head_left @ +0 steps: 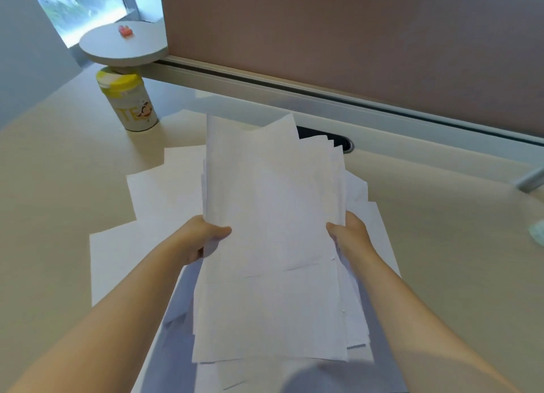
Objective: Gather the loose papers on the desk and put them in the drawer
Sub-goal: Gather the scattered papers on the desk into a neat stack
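Note:
An uneven stack of white papers (273, 216) is held above the beige desk (59, 186), tilted towards me. My left hand (203, 236) grips its left edge, thumb on top. My right hand (347, 233) grips its right edge the same way. Several loose white sheets (159, 192) still lie flat on the desk to the left of and under the stack; one more shows at the right (379, 230). No drawer is in view.
A white canister with a yellow lid (129, 101) stands at the back left. Behind it is a round grey stand (123, 45) with a small red object. A brown partition (353, 33) closes the far side, with a dark cable slot (323, 136) before it.

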Demonstrator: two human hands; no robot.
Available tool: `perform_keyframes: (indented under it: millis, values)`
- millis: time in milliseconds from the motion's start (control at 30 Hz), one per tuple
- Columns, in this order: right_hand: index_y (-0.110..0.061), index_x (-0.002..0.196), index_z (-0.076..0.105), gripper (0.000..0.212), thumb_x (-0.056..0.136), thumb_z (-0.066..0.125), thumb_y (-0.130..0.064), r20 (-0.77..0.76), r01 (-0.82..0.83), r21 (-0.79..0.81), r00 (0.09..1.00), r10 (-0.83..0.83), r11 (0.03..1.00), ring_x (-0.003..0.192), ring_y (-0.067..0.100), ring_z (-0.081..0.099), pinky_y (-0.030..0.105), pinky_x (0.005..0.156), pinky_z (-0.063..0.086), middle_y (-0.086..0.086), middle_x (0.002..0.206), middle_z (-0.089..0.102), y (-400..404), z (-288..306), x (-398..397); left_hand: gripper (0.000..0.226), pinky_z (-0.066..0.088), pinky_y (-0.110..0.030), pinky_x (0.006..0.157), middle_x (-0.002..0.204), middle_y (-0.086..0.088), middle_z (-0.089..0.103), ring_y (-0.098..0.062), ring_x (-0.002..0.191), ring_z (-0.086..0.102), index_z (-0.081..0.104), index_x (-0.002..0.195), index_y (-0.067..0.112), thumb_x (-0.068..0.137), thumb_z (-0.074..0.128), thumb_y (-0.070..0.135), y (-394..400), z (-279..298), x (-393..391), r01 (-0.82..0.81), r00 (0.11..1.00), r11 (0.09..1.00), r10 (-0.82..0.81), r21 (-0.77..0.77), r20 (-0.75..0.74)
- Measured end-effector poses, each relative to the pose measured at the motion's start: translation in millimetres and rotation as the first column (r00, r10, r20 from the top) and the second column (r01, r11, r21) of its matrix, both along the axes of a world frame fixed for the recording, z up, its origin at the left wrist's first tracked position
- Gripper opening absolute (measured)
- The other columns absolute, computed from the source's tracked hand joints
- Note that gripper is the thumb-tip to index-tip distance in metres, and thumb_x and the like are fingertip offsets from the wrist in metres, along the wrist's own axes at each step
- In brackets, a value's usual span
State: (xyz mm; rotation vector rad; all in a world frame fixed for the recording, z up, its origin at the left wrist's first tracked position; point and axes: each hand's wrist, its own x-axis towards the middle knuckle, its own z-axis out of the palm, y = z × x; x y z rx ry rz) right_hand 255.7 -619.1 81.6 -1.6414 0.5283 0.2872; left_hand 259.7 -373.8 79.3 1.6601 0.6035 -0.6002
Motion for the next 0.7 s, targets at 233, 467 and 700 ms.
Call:
perform_keyframes:
  millis: [233,467,700]
  values:
    - [-0.009,0.127,0.047,0.047,0.082,0.056,-0.017,-0.239,-0.084,-0.704,0.963,-0.124,0.705,0.123,0.036,0.041,0.041,0.098,0.038,0.016,0.135,0.043,-58.0,-8.7,-28.4,0.008,0.034,-0.033,0.076,0.066,-0.004,0.044,-0.028,0.087,0.046,0.048,0.095,0.005,0.088,0.051,0.005,-27.5,-8.7,-27.4,-0.161,0.980,0.941,0.116,0.298,0.164]
    - [-0.004,0.068,0.053,0.016,0.081,0.051,0.005,-0.127,0.108,-0.390,0.977,-0.170,0.914,0.078,0.023,0.051,0.023,0.068,0.039,0.009,0.072,0.051,-78.5,-21.1,-55.3,0.028,0.036,-0.033,0.080,0.076,-0.008,0.052,-0.028,0.090,0.047,0.053,0.114,-0.004,0.088,0.054,0.007,-47.0,-16.6,-49.0,-0.225,0.966,0.932,0.174,0.284,0.194]
    - [0.007,0.108,0.058,0.029,0.091,0.052,-0.016,-0.159,0.020,0.024,0.987,-0.015,1.000,0.101,0.023,0.058,0.034,0.097,0.043,0.010,0.107,0.061,-68.2,-18.7,-63.1,0.018,0.041,-0.032,0.074,0.090,-0.014,0.058,-0.025,0.083,0.054,0.060,0.096,0.002,0.081,0.063,0.011,-80.6,-8.4,-60.8,-0.013,0.993,0.973,-0.015,0.229,0.117]
